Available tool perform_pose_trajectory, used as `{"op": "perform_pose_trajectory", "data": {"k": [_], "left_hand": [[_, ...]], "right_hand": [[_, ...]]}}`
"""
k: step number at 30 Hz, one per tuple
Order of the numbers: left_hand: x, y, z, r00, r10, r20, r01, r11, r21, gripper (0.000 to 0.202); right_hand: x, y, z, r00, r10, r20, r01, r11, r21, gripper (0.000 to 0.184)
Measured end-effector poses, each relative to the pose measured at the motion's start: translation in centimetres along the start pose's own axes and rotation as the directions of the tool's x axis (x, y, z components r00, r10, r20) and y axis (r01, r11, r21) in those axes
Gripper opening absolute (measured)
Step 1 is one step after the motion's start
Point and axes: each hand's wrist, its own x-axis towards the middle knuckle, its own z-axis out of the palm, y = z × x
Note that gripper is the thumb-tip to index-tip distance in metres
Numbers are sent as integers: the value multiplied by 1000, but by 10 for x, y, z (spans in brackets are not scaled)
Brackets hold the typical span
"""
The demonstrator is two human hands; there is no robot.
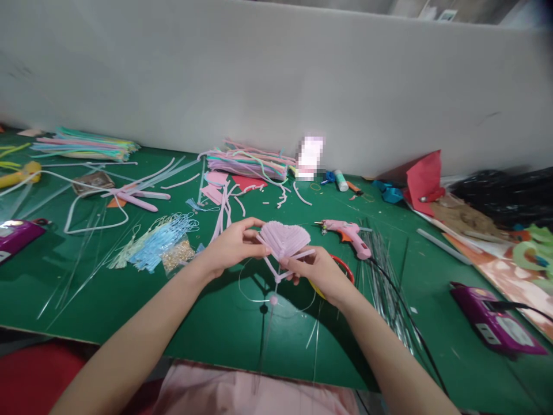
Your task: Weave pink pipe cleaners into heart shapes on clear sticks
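Above the green table [194, 340], a pale pink fan-shaped piece made of fuzzy pipe cleaners [285, 236] is held up between my hands. My left hand [235, 245] pinches its left edge between thumb and fingers. My right hand [322, 274] is closed on its lower right side, where a loose pipe cleaner strip [307, 254] sticks out. Below, the strips meet in a V at a small pink knot [277, 279]. A thin wire stem [266, 340] with a pink ball [273, 300] runs down from there. Red and yellow handles [347, 266] show partly behind my right hand.
A pink glue gun [352, 236] lies to the right, its black cord crossing thin wires [384, 282]. Purple devices [496, 320] sit at both sides. Pipe cleaner bundles [248, 161] line the back wall. Blue tassels [158, 245] and a bag of gold beads [178, 257] lie left.
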Motion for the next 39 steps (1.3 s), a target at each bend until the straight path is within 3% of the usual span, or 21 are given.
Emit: {"op": "perform_pose_trajectory", "data": {"k": [10, 12, 15, 18, 25, 39], "left_hand": [[3, -5, 8, 994, 3, -110, -18, 991, -130, 51], [2, -6, 10, 996, -31, -88, 20, 991, -132, 51], [0, -8, 12, 993, -106, 55, 110, 992, -63, 39], [-1, -11, 15, 986, -103, 128, 106, 994, -15, 29], [2, -16, 18, 991, -128, 35, 128, 992, 10, 26], [3, -14, 18, 993, -119, 28, 117, 992, 52, 22]], "right_hand": [[0, -2, 2, 1000, -3, -15, 3, 999, 39, 27], [1, -1, 2, 999, -18, -49, 21, 998, 61, 26], [2, 0, 2, 994, -44, -103, 53, 995, 84, 24], [3, 0, 1, 992, -47, -115, 58, 993, 98, 25], [4, 0, 2, 991, -9, -136, 21, 996, 87, 27], [4, -1, 6, 984, -2, -180, 31, 987, 157, 28]]}}
